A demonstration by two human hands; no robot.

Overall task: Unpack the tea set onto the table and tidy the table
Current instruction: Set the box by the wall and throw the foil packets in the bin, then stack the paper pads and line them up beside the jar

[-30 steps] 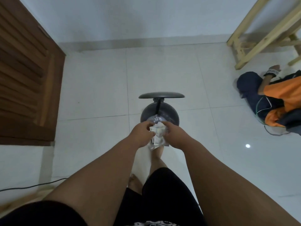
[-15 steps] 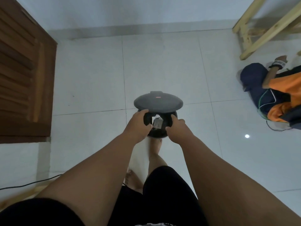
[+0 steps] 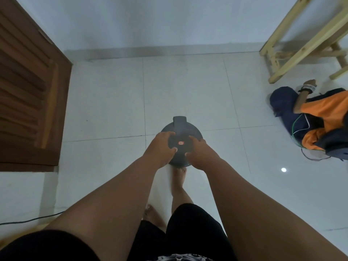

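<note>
A: What are the hands doing?

B: Both are on a round dark bin [image 3: 181, 132] that stands on the white tiled floor [image 3: 188, 87], right in front of the person's bare feet. The left hand [image 3: 162, 147] rests on the left half of the lid, the right hand [image 3: 197, 151] on the right half.

A: And the fingers?

B: Curled down and spread over the lid, pressing flat on it from both sides (whether they hook under its rim I cannot tell). A small red label [image 3: 181, 142] shows on the lid between the two hands, and a dark tab sticks out at the lid's far edge.

A: Anything else around?

B: A brown slatted door [image 3: 28, 87] at left, pale wooden legs [image 3: 293, 44] at upper right, and a heap of orange and navy cloth [image 3: 320, 117] on the floor well to the right. A thin black cable [image 3: 28, 220] runs along the floor at lower left.
</note>
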